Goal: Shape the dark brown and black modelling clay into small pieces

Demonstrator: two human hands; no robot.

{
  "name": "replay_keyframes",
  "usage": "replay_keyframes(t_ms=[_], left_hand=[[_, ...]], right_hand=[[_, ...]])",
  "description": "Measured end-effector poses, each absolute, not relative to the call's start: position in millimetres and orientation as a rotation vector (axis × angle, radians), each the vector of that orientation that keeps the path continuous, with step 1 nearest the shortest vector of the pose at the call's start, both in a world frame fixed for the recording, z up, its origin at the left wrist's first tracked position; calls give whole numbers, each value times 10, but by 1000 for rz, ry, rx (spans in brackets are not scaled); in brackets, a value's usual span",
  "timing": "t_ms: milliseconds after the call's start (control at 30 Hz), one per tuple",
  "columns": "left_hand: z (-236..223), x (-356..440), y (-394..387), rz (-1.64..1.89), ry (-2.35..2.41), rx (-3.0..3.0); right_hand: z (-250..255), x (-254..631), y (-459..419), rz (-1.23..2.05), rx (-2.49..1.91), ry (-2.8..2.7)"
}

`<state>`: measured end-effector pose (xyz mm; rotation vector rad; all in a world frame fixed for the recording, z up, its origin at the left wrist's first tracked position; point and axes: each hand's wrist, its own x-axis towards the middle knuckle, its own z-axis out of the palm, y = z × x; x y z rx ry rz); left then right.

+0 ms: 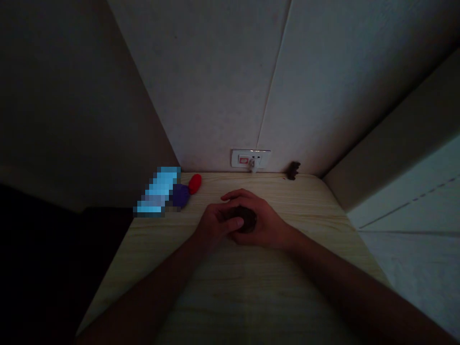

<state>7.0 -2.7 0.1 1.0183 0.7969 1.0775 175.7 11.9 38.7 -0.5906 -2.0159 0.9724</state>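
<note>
L hand + R hand grip dark rnd obj, nearside of socket, not set down; red pc untouched, L of socket.

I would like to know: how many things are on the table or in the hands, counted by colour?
Dark: 2 (round thing held by left hand and right hand; small object near the wall)
Red: 1 (oval thing)
Purple: 1 (ball)
Light blue: 1 (blurred-out oblong)
Total: 5
</note>
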Motion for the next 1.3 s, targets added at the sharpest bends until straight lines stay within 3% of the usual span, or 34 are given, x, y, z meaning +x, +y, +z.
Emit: replay_keyframes(t_ms=[333,633,867,1300], left_hand=[[16,36,-6,977,769,1220],[34,125,-24,1068,726,1032],[17,96,-34,1054,785,1005],[49,96,-23,1044,807,1043]], right_hand=[[559,1831,122,1020,-557,-2280],[365,1764,125,820,-652,-2036],[454,1814,160,943,-634,-2146],[386,1783,146,862,-613,-2147]])
